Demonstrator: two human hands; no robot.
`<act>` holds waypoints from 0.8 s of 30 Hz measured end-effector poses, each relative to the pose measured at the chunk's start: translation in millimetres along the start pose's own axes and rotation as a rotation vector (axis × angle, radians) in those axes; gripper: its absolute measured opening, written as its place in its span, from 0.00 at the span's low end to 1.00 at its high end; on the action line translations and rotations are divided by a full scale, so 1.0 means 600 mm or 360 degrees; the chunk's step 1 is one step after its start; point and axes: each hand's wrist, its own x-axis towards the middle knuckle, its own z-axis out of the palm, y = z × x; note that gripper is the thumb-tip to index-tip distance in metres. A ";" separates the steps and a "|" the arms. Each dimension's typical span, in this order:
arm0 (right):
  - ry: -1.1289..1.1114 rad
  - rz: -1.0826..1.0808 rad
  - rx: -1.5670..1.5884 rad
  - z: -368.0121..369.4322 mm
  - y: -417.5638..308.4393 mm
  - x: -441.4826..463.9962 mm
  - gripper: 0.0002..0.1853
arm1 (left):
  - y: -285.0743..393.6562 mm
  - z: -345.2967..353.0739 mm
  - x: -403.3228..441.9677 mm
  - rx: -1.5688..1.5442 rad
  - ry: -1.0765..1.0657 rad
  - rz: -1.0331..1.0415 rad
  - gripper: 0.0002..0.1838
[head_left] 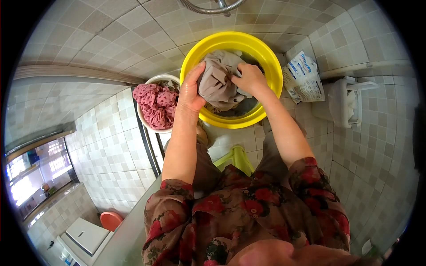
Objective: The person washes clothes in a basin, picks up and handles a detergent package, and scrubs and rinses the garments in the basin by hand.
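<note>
A bunched grey-beige garment lies in a yellow basin, heaped above darker wet laundry or water that I cannot tell apart. My left hand is wrapped round the garment's left side, fingers curled over the fabric. On the other side, my right hand pinches the cloth, its fingertips partly buried in the folds. To the left of the basin stands a white tub with a pink patterned cloth piled over its rim.
A white detergent-like bag leans by the wall right of the basin, close to a white bin. A green stool stands between my legs. Overhead hangs a metal shower hose. A red basin sits at lower left.
</note>
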 end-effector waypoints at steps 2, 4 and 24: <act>0.0001 0.0061 -0.0020 -0.003 0.000 0.005 0.18 | -0.002 0.001 0.001 0.0045 0.0026 0.0005 0.16; 0.0160 0.0132 0.0393 -0.018 0.007 0.016 0.16 | 0.000 0.006 0.001 0.0056 0.0039 0.0062 0.15; 0.0041 -0.0375 0.0907 -0.005 -0.016 0.003 0.11 | 0.001 0.001 -0.010 0.0504 -0.0163 0.0059 0.13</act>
